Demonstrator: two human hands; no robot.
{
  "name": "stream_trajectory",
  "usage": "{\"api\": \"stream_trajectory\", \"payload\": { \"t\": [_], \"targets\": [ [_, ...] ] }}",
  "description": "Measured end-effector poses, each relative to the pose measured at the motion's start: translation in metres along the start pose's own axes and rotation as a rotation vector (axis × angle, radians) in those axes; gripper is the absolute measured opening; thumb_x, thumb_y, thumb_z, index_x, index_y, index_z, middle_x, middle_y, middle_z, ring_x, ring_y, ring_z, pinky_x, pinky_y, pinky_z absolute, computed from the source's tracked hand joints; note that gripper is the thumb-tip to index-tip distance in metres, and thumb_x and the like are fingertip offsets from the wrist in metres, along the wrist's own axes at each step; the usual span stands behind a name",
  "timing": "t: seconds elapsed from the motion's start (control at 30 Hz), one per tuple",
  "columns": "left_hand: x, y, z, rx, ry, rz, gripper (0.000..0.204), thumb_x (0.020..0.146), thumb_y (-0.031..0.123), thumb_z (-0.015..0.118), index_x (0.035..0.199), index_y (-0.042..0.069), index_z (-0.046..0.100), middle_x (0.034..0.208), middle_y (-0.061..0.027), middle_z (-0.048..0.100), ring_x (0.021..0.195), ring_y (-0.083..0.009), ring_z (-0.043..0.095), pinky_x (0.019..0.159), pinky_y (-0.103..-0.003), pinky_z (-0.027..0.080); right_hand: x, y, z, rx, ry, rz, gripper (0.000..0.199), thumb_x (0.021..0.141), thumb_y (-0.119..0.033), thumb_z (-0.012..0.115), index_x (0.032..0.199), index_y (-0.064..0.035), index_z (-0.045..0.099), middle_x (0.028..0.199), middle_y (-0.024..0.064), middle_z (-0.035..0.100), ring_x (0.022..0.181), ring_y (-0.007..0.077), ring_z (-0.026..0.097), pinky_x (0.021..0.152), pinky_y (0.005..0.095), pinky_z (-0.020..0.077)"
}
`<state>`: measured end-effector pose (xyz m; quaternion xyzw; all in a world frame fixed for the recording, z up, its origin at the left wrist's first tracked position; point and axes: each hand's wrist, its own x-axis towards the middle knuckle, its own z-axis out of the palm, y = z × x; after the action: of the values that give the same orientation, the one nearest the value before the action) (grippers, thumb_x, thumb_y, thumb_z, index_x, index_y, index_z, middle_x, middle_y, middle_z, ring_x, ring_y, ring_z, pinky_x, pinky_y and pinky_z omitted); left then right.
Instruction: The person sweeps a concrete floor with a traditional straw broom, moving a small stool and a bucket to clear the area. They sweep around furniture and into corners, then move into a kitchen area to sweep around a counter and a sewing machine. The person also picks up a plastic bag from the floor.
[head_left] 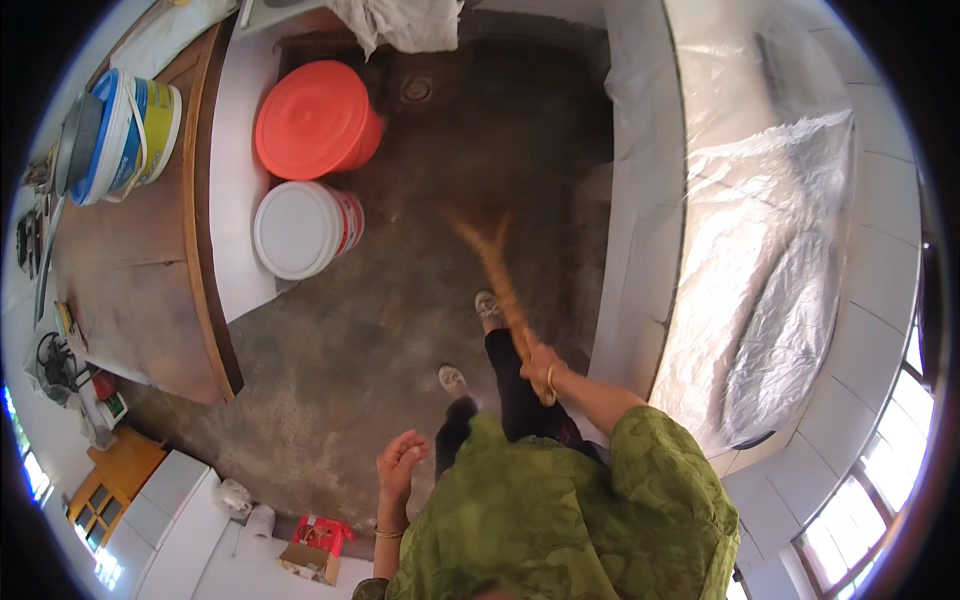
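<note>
My right hand (540,365) grips the handle end of a straw broom (492,265), whose blurred bristles fan out over the brown concrete floor (400,330) ahead of my feet. My left hand (398,462) hangs free at my side, fingers loosely apart, holding nothing. A bangle sits on each wrist. I wear a green patterned top and dark trousers, and both sandalled feet show between the hands.
An orange lidded bucket (315,120) and a white lidded bucket (298,230) stand on the floor at the left, beside a wooden table (130,270) bearing a blue and yellow tub (125,135). A tiled counter covered with plastic sheet (770,230) runs along the right. A floor drain (417,90) lies far ahead.
</note>
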<state>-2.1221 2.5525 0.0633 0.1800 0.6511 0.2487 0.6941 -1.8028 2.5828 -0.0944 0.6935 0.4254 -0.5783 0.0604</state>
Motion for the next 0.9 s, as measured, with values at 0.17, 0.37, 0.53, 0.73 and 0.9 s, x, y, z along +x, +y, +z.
{"api": "stream_trajectory", "payload": {
  "t": [0.17,0.37,0.53,0.73,0.9],
  "targets": [
    [0.015,0.015,0.012,-0.01,-0.019,0.042,0.03,0.08,-0.002,0.054,0.11,-0.005,0.052,0.096,-0.0126,0.059,0.085,-0.0205,0.059,0.075,-0.031,0.05,-0.024,-0.029,-0.074,0.231,-0.002,-0.14,0.085,0.055,-0.01,0.07,0.131,-0.0028,0.033,0.11,0.0206,0.056,0.1,0.0264,0.055,0.086,0.0317,0.0435],
    [0.009,-0.005,-0.015,0.0,0.082,0.03,0.03,0.08,0.0,0.055,0.11,-0.004,0.052,0.095,-0.012,0.059,0.086,-0.0201,0.059,0.077,-0.031,0.048,0.147,-0.04,-0.168,0.212,0.446,-0.264,0.081,0.055,-0.005,0.068,0.129,-0.0016,0.035,0.111,0.0164,0.056,0.099,0.024,0.055,0.087,0.0308,0.043],
    [-0.01,-0.046,-0.028,-0.073,0.252,-0.05,0.03,0.08,0.0,0.054,0.109,-0.005,0.052,0.094,-0.0113,0.06,0.086,-0.0195,0.058,0.077,-0.031,0.048,0.302,-0.071,-0.322,0.283,0.522,-0.173,0.069,0.054,-0.012,0.072,0.114,0.0064,0.046,0.085,0.0164,0.061,0.074,0.025,0.06,0.065,0.0337,0.0506],
    [-0.032,-0.073,-0.021,-0.101,0.313,-0.209,0.029,0.081,0.002,0.054,0.11,-0.004,0.053,0.096,-0.0109,0.059,0.086,-0.019,0.058,0.077,-0.03,0.048,0.283,-0.125,-0.161,0.054,0.517,-0.102,0.06,0.063,-0.009,0.065,0.118,-0.0014,0.042,0.098,0.0197,0.059,0.088,0.0292,0.059,0.074,0.0368,0.0491],
    [-0.026,-0.095,-0.03,-0.068,0.229,-0.092,0.031,0.082,0.002,0.055,0.112,-0.004,0.052,0.098,-0.011,0.06,0.089,-0.019,0.058,0.078,-0.03,0.047,0.197,-0.06,-0.016,-0.64,0.13,-0.135,0.033,0.068,-0.015,0.061,0.098,-0.0006,0.059,0.082,0.0197,0.062,0.081,0.0305,0.062,0.072,0.0384,0.0506]
  ]
}}
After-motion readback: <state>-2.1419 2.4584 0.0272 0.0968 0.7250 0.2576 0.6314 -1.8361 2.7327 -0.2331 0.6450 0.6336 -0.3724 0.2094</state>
